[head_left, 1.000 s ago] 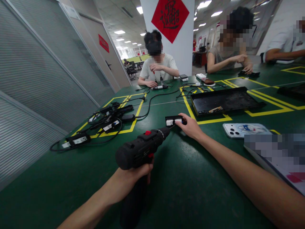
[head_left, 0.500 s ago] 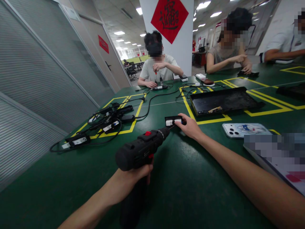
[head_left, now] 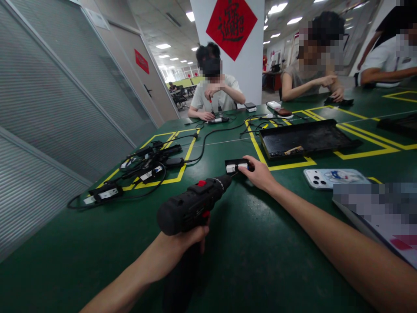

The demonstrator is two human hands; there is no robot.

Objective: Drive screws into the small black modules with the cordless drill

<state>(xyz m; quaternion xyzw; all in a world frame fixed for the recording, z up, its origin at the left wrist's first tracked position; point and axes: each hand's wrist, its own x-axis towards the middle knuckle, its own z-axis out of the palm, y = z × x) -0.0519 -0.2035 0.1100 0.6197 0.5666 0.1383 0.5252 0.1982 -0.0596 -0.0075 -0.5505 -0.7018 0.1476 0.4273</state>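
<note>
My left hand (head_left: 185, 243) is closed round the grip of a black cordless drill (head_left: 190, 206) with red switches. The drill points forward and to the right, and its thin bit (head_left: 233, 174) reaches the near side of a small black block with a white label (head_left: 232, 168). Whether the bit touches the block or sits in it, I cannot tell. Fingers of my right hand (head_left: 259, 173) pinch the block's right end against the green table (head_left: 260, 243). Part of the block is hidden behind those fingers.
Tangled black cables and adapters (head_left: 153, 163) lie at the left inside yellow tape. A black tray (head_left: 309, 138) stands at the back right, with a phone (head_left: 335, 178) nearer me. Across the table a person (head_left: 216, 89) holds a screwdriver; other people sit at the right.
My hands, the drill and the block have hardly moved. The person opposite has lowered the hand with the screwdriver slightly. At the far right another dark-haired figure has come into view.
</note>
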